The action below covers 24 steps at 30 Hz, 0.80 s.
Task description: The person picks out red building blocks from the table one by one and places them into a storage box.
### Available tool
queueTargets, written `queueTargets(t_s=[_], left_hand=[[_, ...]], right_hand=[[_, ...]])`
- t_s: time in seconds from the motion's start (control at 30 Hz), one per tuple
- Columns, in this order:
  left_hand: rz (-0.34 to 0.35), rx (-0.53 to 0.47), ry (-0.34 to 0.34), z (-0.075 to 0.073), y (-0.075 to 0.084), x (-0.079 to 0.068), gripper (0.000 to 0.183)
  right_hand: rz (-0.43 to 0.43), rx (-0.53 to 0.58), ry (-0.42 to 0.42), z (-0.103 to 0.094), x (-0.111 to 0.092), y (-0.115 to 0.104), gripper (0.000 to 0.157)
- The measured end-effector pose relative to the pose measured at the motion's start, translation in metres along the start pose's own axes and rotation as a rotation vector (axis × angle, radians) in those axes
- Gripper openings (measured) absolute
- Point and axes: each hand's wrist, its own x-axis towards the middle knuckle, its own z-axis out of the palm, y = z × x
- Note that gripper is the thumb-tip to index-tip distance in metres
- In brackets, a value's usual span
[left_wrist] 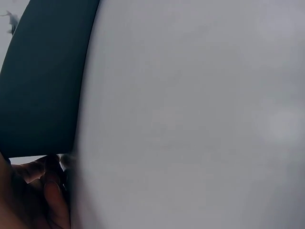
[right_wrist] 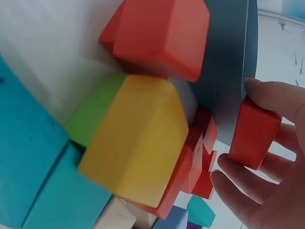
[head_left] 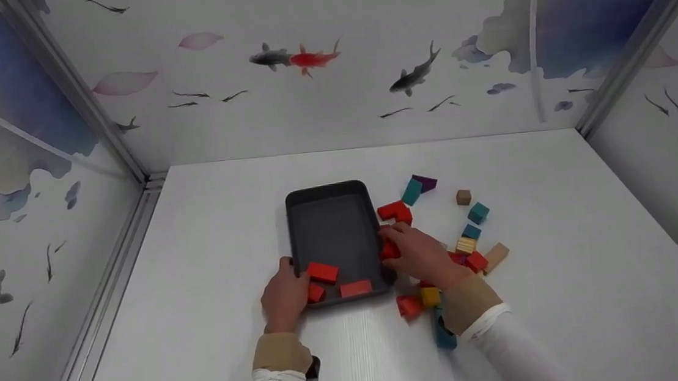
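Observation:
A dark grey rectangular tray (head_left: 330, 228) lies on the white table with three red blocks (head_left: 323, 272) at its near end. My left hand (head_left: 285, 296) grips the tray's left rim near the front corner; in the left wrist view its fingers (left_wrist: 56, 200) curl beneath the tray's side wall (left_wrist: 45, 81). At the opposite rim, my right hand (head_left: 421, 254) holds another red block (right_wrist: 256, 133) between thumb and fingers, just outside the tray wall. More red blocks (head_left: 395, 211) lie beside the tray, beyond that hand.
Right of the tray, wooden blocks lie scattered: a yellow block (head_left: 430, 297), a teal block (head_left: 444, 331), a red block (head_left: 409, 307), a plain wood block (head_left: 496, 258) and a purple block (head_left: 425, 183). Printed panels (head_left: 332, 111) wall the table's back and sides.

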Motion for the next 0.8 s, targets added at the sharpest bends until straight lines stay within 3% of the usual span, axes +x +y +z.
queueTargets(t_s=[0.3, 0.57, 0.8], left_hand=[[0.017, -0.002, 0.007, -0.004, -0.003, -0.004, 0.047], [0.006, 0.000, 0.002, -0.003, -0.002, -0.001, 0.047], [0.005, 0.000, -0.001, 0.000, 0.000, 0.001, 0.048]], right_hand=[[-0.099, -0.083, 0.006, 0.009, 0.003, -0.009, 0.061], [-0.138, -0.127, 0.013, 0.014, 0.006, -0.016, 0.062], [-0.176, -0.191, 0.116, 0.022, 0.010, -0.023, 0.061]])
